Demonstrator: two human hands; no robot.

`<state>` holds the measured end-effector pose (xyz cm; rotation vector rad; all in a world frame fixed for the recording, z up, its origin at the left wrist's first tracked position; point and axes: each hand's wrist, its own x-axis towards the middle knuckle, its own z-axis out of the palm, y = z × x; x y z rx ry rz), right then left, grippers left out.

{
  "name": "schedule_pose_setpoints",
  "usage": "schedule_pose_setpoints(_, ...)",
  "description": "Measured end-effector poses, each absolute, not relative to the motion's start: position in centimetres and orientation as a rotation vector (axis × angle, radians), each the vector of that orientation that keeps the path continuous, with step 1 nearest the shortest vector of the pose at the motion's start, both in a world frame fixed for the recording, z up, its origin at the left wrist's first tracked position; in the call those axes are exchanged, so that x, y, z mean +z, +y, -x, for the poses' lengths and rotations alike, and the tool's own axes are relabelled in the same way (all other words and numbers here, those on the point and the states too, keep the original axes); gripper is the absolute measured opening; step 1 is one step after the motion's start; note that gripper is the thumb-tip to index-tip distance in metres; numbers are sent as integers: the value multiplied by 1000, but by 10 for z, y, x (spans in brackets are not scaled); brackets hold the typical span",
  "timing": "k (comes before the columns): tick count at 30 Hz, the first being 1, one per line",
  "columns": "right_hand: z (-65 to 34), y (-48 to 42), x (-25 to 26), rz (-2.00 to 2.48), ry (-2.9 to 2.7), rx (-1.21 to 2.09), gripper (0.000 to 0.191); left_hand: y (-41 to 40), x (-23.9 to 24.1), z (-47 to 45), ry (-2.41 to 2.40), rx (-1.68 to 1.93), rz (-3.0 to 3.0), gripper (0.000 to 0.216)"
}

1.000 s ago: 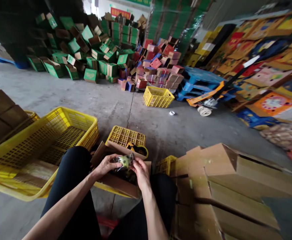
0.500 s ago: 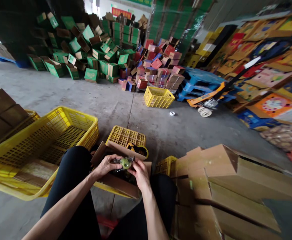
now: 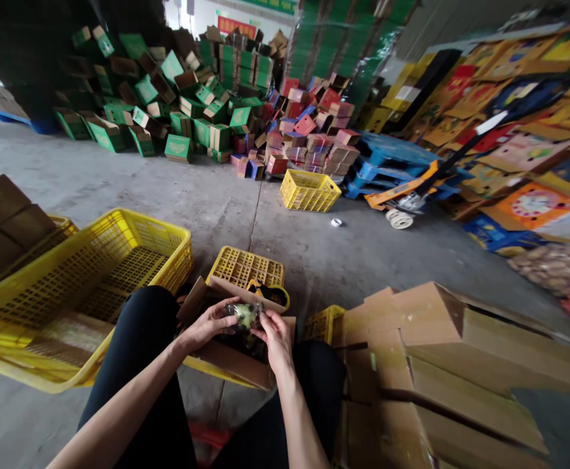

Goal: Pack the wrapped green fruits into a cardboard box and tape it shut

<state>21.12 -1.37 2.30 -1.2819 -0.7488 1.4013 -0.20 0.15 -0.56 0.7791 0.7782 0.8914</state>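
Both of my hands meet over an open cardboard box (image 3: 238, 361) between my knees. My left hand (image 3: 210, 324) and my right hand (image 3: 275, 335) pinch a small green fruit in clear plastic wrap (image 3: 246, 315) from either side, fingers closed on it. The box rests on a small yellow crate (image 3: 245, 267), and a yellow-and-black tape dispenser (image 3: 270, 293) lies just beyond the fruit. What lies inside the box is dark and hard to make out.
A big yellow crate (image 3: 84, 286) stands at my left, brown cartons (image 3: 455, 371) at my right. Farther off on the concrete floor are another yellow crate (image 3: 309, 190), a tape roll (image 3: 335, 221), a pallet jack (image 3: 402, 195), and heaps of green (image 3: 167, 98) and red boxes (image 3: 309, 130).
My fingers have turned the wrapped fruit slightly and the plastic has shifted over it. My hands stay in the same place above the box.
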Motion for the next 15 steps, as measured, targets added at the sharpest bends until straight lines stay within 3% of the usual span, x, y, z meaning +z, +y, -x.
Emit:
schedule_pose_setpoints(5,-212,-13,22,1315,-767,1410,53,0,-6,0,744,915,-712,100)
schedule_pose_setpoints(12,-212,-14,31,1230,-798,1405,57,5,-8,5,821,877,-580,71)
schedule_pose_setpoints(15,-212,-14,34,1210,-919,1404,47,8,-12,6,874,871,-530,62)
